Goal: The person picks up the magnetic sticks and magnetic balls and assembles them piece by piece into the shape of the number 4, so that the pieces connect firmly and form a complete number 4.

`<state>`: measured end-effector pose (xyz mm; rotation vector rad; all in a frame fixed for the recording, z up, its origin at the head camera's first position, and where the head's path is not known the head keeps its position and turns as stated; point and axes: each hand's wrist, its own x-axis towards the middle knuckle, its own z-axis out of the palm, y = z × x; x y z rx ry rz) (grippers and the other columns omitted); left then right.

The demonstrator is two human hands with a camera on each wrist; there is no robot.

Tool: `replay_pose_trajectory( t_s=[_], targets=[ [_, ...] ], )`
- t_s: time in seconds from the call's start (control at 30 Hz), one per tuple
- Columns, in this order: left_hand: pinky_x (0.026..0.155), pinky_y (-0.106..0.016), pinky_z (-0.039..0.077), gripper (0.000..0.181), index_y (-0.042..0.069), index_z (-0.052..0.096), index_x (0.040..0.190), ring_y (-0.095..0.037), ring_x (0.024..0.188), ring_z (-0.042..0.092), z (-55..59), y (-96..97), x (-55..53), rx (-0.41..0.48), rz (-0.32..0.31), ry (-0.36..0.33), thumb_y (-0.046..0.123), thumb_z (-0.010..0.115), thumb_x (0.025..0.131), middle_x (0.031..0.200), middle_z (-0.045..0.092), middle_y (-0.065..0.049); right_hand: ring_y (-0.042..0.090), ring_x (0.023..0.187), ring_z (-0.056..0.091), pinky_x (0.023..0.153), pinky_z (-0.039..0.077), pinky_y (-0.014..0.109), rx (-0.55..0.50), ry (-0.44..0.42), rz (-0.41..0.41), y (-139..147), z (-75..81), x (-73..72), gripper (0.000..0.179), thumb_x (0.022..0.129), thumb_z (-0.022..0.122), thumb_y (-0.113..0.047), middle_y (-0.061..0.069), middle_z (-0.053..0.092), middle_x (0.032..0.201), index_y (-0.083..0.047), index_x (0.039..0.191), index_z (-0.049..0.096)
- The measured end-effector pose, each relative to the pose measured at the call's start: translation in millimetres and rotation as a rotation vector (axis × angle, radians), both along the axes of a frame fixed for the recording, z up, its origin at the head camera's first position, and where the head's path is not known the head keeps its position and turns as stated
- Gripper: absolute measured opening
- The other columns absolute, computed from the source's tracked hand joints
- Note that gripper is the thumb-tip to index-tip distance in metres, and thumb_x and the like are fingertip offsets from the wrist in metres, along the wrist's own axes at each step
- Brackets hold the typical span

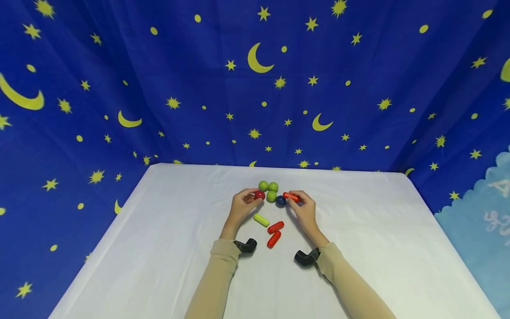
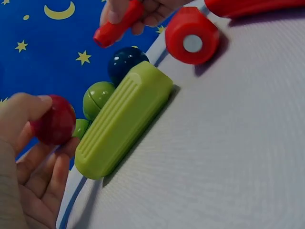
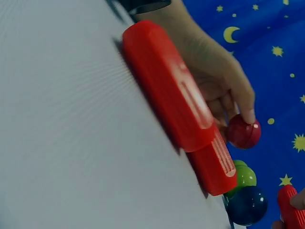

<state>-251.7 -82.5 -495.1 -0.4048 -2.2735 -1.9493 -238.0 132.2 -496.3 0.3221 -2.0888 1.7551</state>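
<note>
My left hand pinches a dark red ball between thumb and fingers, beside a group of green balls. With thumb and fingers, my right hand holds a red ribbed stick with faceted sides, just right of a dark blue ball. Between the forearms lie a yellow-green stick and two more red sticks. The left wrist view shows a pale round spot on the end of one red stick.
A white cloth covers the table. Behind it hangs a blue curtain with yellow moons and stars. Each wrist carries a black camera mount, close above the table between the forearms.
</note>
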Motion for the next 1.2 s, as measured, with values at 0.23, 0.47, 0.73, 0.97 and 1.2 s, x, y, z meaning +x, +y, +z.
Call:
replay_pose_trajectory(
  t_s=[0.23,0.47,0.73,0.97,1.2],
  targets=[
    [0.086,-0.029,0.054,0.04,-0.012,0.06,0.117,-0.031,0.096,0.064,0.9,0.5,0.1,-0.027,-0.017,0.053,0.004,0.07,0.082,0.113,0.062,-0.028,0.029,0.092,0.06,0.084,0.046,0.018,0.047,0.027,0.024,-3,3.5,2.5,0.021,0.082,0.065,0.007,0.028,0.066,0.099,0.013,0.102,0.065],
    [0.083,-0.022,0.053,0.038,-0.012,0.062,0.115,-0.026,0.094,0.064,-0.7,-0.6,-1.5,-0.018,-0.064,0.05,0.003,0.072,0.081,0.112,0.062,-0.029,0.021,0.091,0.06,0.086,0.046,0.017,0.043,0.035,0.069,-6,3.8,1.2,0.02,0.083,0.065,0.005,0.028,0.065,0.099,0.013,0.102,0.065],
    [0.085,-0.022,0.053,0.041,-0.012,0.06,0.118,-0.035,0.099,0.064,-2.7,0.3,-1.5,-0.042,-0.171,0.022,0.006,0.071,0.083,0.115,0.063,-0.029,0.017,0.09,0.061,0.084,0.047,0.017,0.082,0.042,0.133,-6,2.0,2.2,0.018,0.084,0.065,0.005,0.025,0.066,0.098,0.01,0.101,0.067],
    [0.087,-0.026,0.053,0.041,-0.012,0.06,0.119,-0.035,0.1,0.064,-1.7,1.5,-0.2,-0.05,-0.206,0.007,0.006,0.071,0.083,0.115,0.064,-0.028,0.027,0.093,0.062,0.086,0.05,0.022,0.136,0.059,0.17,-5,0.7,4.1,0.019,0.084,0.066,0.004,0.023,0.067,0.098,0.01,0.102,0.067],
    [0.084,-0.022,0.053,0.04,-0.011,0.061,0.118,-0.029,0.096,0.066,-18.6,2.5,-9.2,-0.038,-0.212,0.031,0.002,0.071,0.081,0.114,0.064,-0.028,0.022,0.091,0.062,0.083,0.049,0.017,0.155,0.061,0.206,-5,-0.1,5.4,0.02,0.083,0.066,0.005,0.024,0.067,0.098,0.011,0.102,0.067]
  ],
)
